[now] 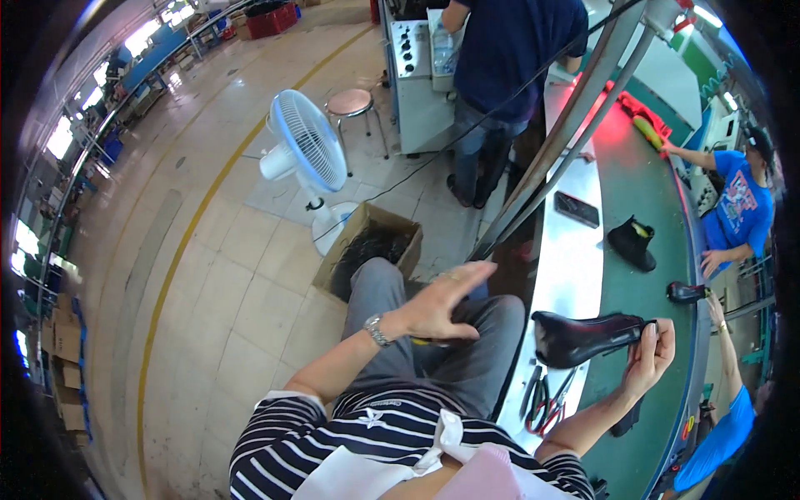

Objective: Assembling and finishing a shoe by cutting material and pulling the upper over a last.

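My right hand (648,363) grips a shiny black shoe upper (583,337) by its narrower end, fingers pinched on the edge. The upper lies sideways above the metal ledge (567,267) and the green conveyor belt (621,175). Over my lap hovers my left hand (442,305), empty, its fingers stretched out and the thumb apart. Two pairs of scissors (543,407), one with red handles, lie on the ledge below the upper. Farther along the belt sits a black ankle boot (633,243), and a dark phone (577,209) rests on the ledge.
A cardboard box (367,246) of dark scraps stands by my knees, near a fan (308,142) and a stool (350,102). A metal post (542,183) rises beside the ledge. Across the belt, co-workers reach in; one hand (715,310) is at another black shoe (687,292).
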A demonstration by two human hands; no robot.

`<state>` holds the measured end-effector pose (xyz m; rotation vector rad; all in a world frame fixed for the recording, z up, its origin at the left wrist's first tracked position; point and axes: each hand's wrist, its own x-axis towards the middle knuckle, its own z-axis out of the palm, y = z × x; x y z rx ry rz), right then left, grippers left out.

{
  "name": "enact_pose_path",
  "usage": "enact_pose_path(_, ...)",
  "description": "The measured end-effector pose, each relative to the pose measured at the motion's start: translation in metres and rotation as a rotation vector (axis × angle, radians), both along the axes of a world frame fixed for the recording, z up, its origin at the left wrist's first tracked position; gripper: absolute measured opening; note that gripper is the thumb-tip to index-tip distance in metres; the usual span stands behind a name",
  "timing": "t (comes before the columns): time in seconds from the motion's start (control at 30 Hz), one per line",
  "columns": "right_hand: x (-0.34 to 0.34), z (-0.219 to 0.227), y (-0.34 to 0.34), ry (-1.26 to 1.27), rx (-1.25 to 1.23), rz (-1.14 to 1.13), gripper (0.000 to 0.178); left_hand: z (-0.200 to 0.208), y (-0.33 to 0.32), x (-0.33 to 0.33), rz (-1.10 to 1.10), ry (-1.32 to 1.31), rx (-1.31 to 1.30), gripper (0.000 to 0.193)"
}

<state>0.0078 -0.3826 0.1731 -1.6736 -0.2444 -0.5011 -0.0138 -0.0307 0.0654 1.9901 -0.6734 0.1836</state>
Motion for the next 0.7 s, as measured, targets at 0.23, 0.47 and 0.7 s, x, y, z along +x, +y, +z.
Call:
enact_pose_path(0.23, 0.012, 0.022, 0.141, 0.311, -0.027, 0.465, 0.022, 0.006, 0.016, -0.035, -0.25, 0.174, -0.07, 0.11)
enact_pose_path(0.47, 0.029, -0.044, 0.183, 0.331, -0.078, 0.709, 0.023, -0.049, 0.027, -0.07, -0.182, 0.61, -0.458, 0.123)
enact_pose_path(0.7, 0.022, -0.071, 0.181, 0.296, -0.066, 0.613, 0.025, -0.057, 0.028, -0.087, -0.098, 0.681, -0.597, 0.131)
